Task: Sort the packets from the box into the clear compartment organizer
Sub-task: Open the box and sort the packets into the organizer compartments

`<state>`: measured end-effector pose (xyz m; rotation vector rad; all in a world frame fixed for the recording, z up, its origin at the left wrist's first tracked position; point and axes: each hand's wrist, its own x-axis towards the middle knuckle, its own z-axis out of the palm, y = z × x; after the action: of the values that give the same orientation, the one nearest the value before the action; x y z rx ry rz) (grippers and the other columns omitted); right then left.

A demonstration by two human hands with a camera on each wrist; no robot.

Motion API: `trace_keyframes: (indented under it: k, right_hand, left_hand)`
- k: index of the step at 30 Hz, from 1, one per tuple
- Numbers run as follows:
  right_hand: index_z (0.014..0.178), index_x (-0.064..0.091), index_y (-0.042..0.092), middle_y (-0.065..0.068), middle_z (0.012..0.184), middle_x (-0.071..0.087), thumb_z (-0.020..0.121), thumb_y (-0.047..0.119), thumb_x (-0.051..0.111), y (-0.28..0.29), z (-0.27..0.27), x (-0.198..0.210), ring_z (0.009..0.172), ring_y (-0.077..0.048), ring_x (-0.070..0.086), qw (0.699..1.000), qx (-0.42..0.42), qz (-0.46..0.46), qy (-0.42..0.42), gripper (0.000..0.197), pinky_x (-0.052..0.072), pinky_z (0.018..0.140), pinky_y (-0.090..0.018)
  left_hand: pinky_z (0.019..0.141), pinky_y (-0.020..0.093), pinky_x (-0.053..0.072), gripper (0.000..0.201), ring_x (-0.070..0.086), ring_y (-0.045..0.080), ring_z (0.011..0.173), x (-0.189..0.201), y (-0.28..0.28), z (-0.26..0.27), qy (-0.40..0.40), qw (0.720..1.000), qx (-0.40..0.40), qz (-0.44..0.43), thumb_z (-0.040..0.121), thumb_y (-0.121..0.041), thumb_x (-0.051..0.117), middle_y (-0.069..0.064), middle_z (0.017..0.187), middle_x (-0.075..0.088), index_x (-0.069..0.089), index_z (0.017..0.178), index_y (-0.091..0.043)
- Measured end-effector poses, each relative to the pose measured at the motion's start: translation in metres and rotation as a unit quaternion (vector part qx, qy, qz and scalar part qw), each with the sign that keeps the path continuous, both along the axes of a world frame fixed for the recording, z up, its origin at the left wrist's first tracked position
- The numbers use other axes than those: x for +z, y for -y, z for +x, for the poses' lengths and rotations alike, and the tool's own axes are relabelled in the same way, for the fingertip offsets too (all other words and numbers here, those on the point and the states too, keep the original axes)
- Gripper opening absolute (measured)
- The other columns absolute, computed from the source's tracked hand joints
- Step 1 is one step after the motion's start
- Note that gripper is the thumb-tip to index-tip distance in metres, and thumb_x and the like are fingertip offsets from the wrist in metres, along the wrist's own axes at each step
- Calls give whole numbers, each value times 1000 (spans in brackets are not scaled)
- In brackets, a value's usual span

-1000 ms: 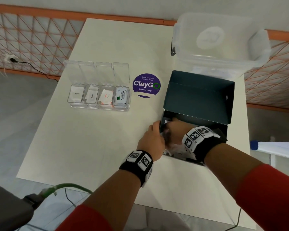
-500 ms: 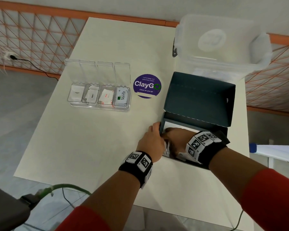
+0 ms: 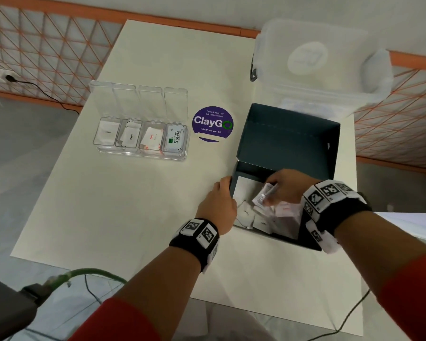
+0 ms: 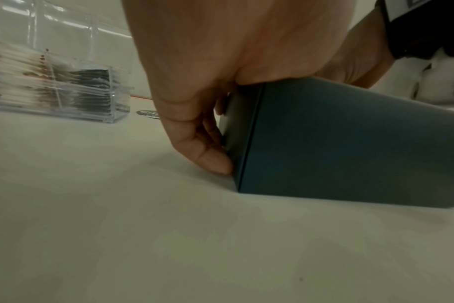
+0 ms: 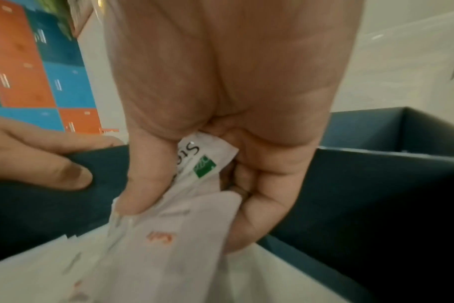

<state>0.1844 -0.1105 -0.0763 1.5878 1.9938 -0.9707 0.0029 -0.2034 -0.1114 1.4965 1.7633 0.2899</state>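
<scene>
A dark teal box [image 3: 288,141] stands open on the white table, with several white packets [image 3: 268,217] loose inside. My right hand [image 3: 280,188] is inside the box and pinches a small bunch of packets [image 3: 262,196]; the right wrist view shows a Stevia packet [image 5: 205,162] and a red-printed packet [image 5: 169,235] between thumb and fingers. My left hand [image 3: 219,200] grips the box's left wall [image 4: 246,131], thumb inside, fingers outside. The clear four-compartment organizer [image 3: 140,136] sits at the left, lids up, with packets in each compartment.
A round purple ClayGo sticker [image 3: 212,124] lies between organizer and box. A large translucent lidded bin [image 3: 317,67] stands behind the box. The table's near edge [image 3: 256,313] is close to my arms. A green cable [image 3: 89,271] hangs at lower left.
My right hand has come up from deep in the box's near-left corner with packets pinched in it. The left hand stays on the box wall.
</scene>
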Motion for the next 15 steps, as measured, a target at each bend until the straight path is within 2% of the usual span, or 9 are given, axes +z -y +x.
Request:
trace_keyframes:
  k: [2,4,5,8,9,10,11,12,15]
  right_hand:
    - [71,62,29,10,80,64,76,31,81,4,9,-4,80,-15,61,1000,-7,5,26,19,46,75,-28]
    - [82,67,26,5,89,66,81,27,73,13,11,-9,89,-20,63,998,22,-15,54,7,49,81,-28]
    - [88,68,27,5,94,66,81,27,71,17,10,-10,92,-21,63,996,46,-25,66,8,51,83,-29]
    - [87,59,29,7,96,63,77,24,74,26,-1,-10,95,-22,64,994,87,-35,63,18,51,79,-27]
    - [100,61,30,5,105,63,78,23,75,28,-6,-12,103,-24,64,994,88,-35,48,27,51,84,-29]
    - [121,58,27,1,118,62,81,22,76,30,-12,-13,113,-26,62,995,90,-38,30,44,51,92,-32]
    - [139,49,24,-2,129,59,84,22,74,33,-18,-12,119,-28,59,995,92,-47,13,60,49,98,-35]
    - [146,42,26,-3,134,57,87,22,71,36,-23,-12,121,-29,58,994,94,-51,-5,66,47,102,-38]
    - [137,51,31,-1,127,62,85,12,63,39,-36,-11,115,-28,59,987,140,-58,-45,56,48,100,-41]
  left_hand:
    - [88,47,51,51,58,29,104,0,0,0,3,1000,2,-2,96,-14,45,7,136,46,26,143,-18]
    - [89,47,51,52,58,29,105,0,1,1,5,1000,0,-2,96,-14,45,8,136,46,26,144,-18]
    - [89,47,51,52,58,29,105,0,1,1,3,1000,0,-2,96,-14,45,8,136,46,26,144,-18]
    - [89,46,52,52,59,28,105,-1,0,1,0,1000,7,2,96,-15,47,7,136,46,26,144,-18]
    - [89,47,51,52,58,29,106,-1,0,1,2,1000,9,2,96,-15,47,7,136,46,27,144,-19]
    - [89,48,51,52,58,29,106,-1,0,1,3,1000,8,3,96,-15,47,7,136,46,27,143,-19]
    - [89,48,51,52,58,30,106,-1,1,1,4,1000,8,3,96,-15,46,6,137,46,27,143,-19]
    - [89,48,50,52,58,30,107,0,1,1,4,1000,9,4,95,-15,47,6,137,46,28,143,-20]
    - [92,48,48,53,56,31,111,0,0,1,8,1000,15,4,94,-13,47,6,139,45,30,143,-20]
